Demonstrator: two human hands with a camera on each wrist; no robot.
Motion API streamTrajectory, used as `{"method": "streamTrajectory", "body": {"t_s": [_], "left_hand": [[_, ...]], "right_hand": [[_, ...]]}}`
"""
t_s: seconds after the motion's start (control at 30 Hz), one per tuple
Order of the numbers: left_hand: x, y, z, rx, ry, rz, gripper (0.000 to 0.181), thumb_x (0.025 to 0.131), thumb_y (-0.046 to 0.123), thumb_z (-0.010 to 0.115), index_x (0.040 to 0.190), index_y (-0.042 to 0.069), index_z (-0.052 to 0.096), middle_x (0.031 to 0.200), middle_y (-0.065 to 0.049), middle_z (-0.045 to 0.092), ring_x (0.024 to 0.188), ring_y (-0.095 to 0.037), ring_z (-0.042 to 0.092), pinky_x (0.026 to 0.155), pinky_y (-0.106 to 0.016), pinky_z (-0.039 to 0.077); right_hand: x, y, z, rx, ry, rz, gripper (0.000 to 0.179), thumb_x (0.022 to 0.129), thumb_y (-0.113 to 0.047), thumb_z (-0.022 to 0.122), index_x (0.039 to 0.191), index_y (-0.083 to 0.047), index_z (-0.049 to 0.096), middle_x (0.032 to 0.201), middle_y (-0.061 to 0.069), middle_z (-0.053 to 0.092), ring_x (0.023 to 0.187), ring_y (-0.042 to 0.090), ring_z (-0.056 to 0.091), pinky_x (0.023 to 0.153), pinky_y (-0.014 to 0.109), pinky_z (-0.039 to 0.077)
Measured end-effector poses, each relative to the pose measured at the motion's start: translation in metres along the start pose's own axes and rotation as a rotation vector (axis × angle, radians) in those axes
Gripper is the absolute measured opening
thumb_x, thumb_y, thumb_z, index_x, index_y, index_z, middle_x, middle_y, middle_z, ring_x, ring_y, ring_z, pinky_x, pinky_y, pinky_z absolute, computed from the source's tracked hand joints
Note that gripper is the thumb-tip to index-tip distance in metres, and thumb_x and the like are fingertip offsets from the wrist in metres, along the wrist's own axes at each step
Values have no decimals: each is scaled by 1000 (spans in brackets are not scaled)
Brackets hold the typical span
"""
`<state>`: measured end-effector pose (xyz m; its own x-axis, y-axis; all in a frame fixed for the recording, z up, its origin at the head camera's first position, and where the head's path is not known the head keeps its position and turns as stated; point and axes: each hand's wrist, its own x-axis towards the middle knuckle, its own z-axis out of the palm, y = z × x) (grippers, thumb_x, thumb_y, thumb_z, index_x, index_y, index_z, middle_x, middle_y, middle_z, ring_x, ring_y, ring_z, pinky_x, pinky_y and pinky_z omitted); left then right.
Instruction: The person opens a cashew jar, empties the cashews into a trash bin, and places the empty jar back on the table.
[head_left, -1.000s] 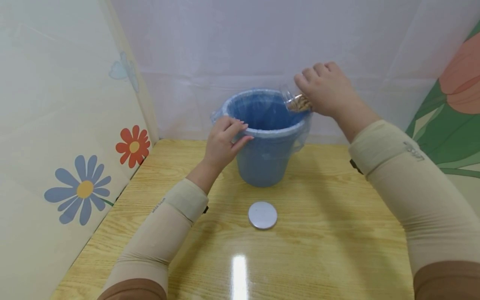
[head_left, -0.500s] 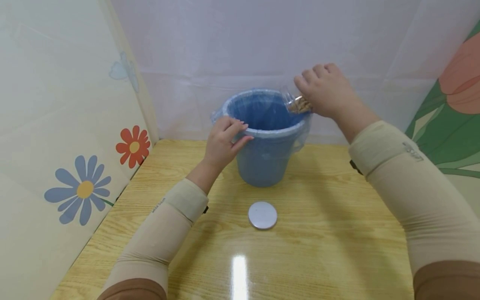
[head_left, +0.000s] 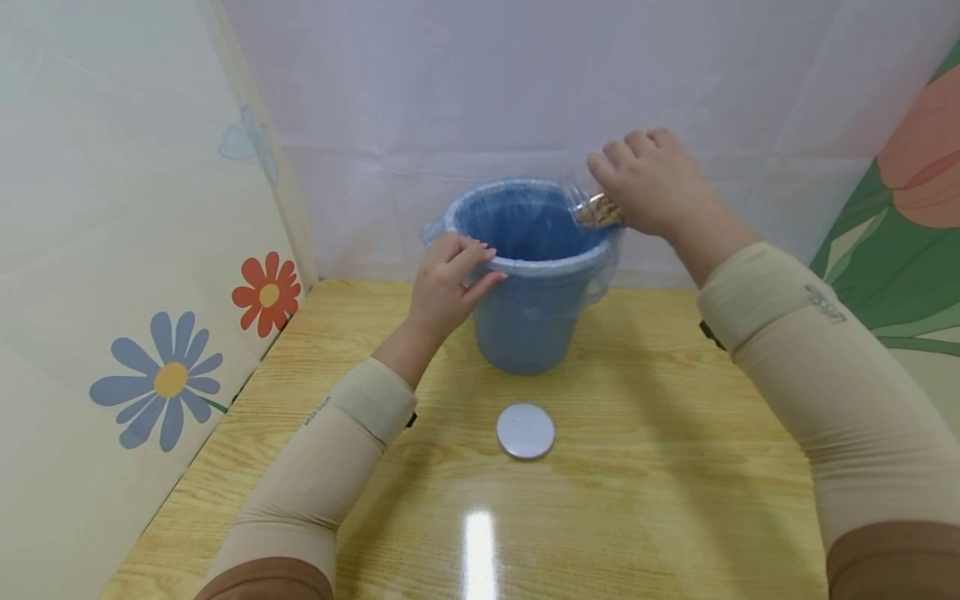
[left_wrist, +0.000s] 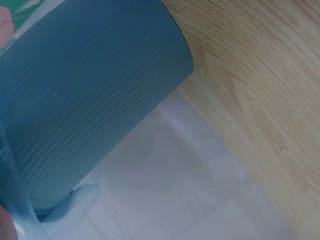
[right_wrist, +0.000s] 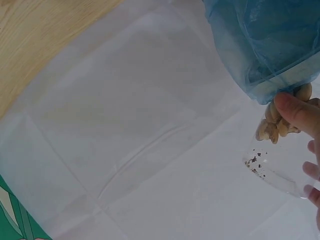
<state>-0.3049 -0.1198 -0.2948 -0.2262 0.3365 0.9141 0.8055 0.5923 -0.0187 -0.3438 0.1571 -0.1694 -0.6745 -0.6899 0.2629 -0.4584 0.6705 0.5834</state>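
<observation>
A blue trash can (head_left: 525,325) stands upright on the table, lined with a thin blue plastic bag (head_left: 600,271) folded over its rim. My left hand (head_left: 447,283) holds the near left rim, fingers on top and thumb against the outside. Over the right rim, my right hand (head_left: 651,182) grips a clear jar (head_left: 573,196), tilted with its mouth toward the can's inside. Tan nuts (head_left: 602,212), which look like pistachios, lie in the jar. In the right wrist view, dark crumbs (right_wrist: 254,161) cling near the jar's base. The can's bottom inside is hidden.
A round white lid (head_left: 526,431) lies flat on the wooden table (head_left: 637,508) in front of the can. Close behind the can hangs a pale cloth (head_left: 465,92). A panel with printed flowers (head_left: 170,379) borders the table's left side.
The right hand and the jar have sunk very slightly. The left hand, trash can and lid have stayed in place.
</observation>
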Motion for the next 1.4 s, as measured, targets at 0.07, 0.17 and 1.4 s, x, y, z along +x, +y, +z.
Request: {"method": "streamTrajectory", "body": {"t_s": [0.07, 0.17, 1.4], "left_hand": [[0, 0, 0, 0, 0, 1, 27, 75, 22, 75, 93, 4, 66, 86, -12, 57, 83, -27, 54, 78, -38, 45], [0, 0, 0, -3, -1, -1, 27, 76, 22, 75, 93, 4, 66, 86, -12, 57, 83, -27, 54, 78, -38, 45], [0, -1, 0, -5, 9, -10, 28, 73, 23, 76, 93, 5, 67, 87, -11, 57, 84, -27, 54, 80, -38, 45]], "right_hand": [[0, 0, 0, -8, 12, -4, 58, 77, -15, 70, 123, 2, 38, 120, 26, 43, 109, 45, 41, 93, 59, 33], [0, 0, 1, -23, 32, -7, 57, 78, -13, 70, 123, 2, 38, 119, 26, 44, 110, 44, 41, 93, 58, 33], [-1, -1, 1, -2, 37, -14, 72, 72, -18, 76, 128, 1, 34, 124, 26, 41, 115, 44, 37, 98, 58, 28]]}}
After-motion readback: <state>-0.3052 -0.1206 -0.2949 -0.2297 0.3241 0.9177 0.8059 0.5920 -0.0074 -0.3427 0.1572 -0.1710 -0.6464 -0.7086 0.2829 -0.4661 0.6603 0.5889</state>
